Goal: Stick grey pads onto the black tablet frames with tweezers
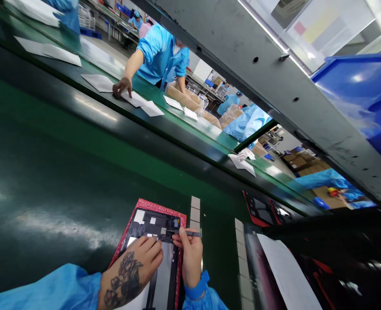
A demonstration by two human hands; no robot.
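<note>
Head view — left hand [129, 269] pressing a tablet's bare back [152, 224], right hand [190, 258] gripping a slim black tool [187, 233] — white label [139, 216] unreadable.

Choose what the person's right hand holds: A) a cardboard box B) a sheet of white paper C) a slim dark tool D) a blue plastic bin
C: the right hand pinches a slim dark tool between thumb and fingers, above a dark device panel.

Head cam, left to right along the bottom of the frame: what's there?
Blue sleeve → tattooed left hand → right hand gripping a slim black tool → column of pale rectangular tiles → white sheet
</note>
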